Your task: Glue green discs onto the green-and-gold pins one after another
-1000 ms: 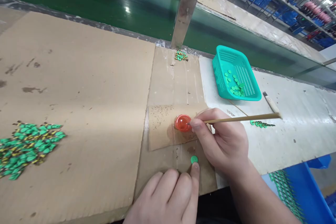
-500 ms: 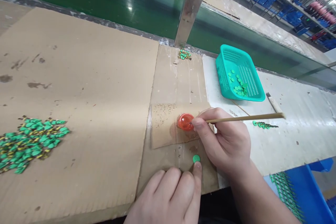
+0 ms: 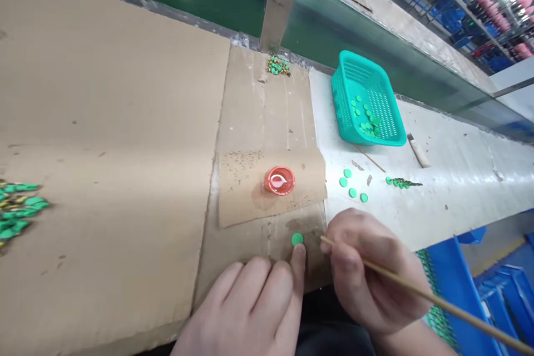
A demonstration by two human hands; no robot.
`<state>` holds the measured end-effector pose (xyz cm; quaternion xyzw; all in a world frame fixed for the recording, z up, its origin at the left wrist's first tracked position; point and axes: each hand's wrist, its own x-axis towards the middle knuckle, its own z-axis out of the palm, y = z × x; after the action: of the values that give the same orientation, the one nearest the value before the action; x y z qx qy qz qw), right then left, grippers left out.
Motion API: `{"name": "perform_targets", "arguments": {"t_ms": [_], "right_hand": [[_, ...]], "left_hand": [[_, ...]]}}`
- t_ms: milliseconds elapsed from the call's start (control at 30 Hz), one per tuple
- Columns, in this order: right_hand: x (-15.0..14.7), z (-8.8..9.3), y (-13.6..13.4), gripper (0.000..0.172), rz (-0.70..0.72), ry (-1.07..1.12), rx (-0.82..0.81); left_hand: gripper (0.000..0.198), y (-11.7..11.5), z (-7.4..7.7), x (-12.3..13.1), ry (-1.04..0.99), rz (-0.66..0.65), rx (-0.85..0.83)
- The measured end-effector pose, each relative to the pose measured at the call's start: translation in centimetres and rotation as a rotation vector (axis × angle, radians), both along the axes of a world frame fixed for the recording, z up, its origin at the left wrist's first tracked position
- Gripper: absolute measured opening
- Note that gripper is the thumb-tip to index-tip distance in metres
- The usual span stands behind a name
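Note:
A small round green disc (image 3: pixel 297 239) lies on the brown cardboard in front of me. The index fingertip of my left hand (image 3: pixel 254 306) presses on its near edge, while the other fingers stay bent and close together. My right hand (image 3: pixel 371 267) pinches a thin wooden stick (image 3: pixel 417 289), its short tip pointing left toward the disc but apart from it. Beyond them stands a small red cup (image 3: pixel 280 181) with clear liquid in it, on a cardboard piece (image 3: pixel 233 208). Several loose green discs (image 3: pixel 352 193) lie on the white sheet to the right.
A turquoise basket (image 3: pixel 340 103) holding several green discs stands at the back right. Nearby lie another thin stick (image 3: pixel 371 158), a row of green pieces (image 3: pixel 403 183) and a whitish tube (image 3: pixel 419 153). Green-and-yellow piles (image 3: pixel 19 208) (image 3: pixel 277 65) sit left and back. A metal post (image 3: pixel 280 0) rises behind.
My right hand has drawn the stick back from the red cup, toward me and to the right. The left index finger stays on the disc. The view has shifted right.

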<state>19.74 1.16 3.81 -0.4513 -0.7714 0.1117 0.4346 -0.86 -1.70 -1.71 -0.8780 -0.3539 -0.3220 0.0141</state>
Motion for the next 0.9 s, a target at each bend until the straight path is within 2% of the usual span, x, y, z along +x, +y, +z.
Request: {"name": "perform_targets", "arguments": {"t_ms": [100, 233, 400, 900], "right_hand": [[0.1, -0.8, -1.2, 0.015, 0.032, 0.032, -0.003], [-0.1, -1.4, -1.4, 0.015, 0.027, 0.076, -0.013], [0.0, -1.3, -1.3, 0.016, 0.032, 0.04, -0.073], [0.1, -1.3, -1.5, 0.018, 0.024, 0.046, -0.119]], "left_hand": [[0.017, 0.0, -0.3, 0.3, -0.063, 0.0, 0.009], [0.018, 0.2, 0.0, 0.2, -0.035, -0.057, -0.047], [0.022, 0.4, 0.5, 0.2, -0.036, -0.058, -0.068], [0.024, 0.4, 0.7, 0.5, -0.052, -0.056, -0.084]]}}
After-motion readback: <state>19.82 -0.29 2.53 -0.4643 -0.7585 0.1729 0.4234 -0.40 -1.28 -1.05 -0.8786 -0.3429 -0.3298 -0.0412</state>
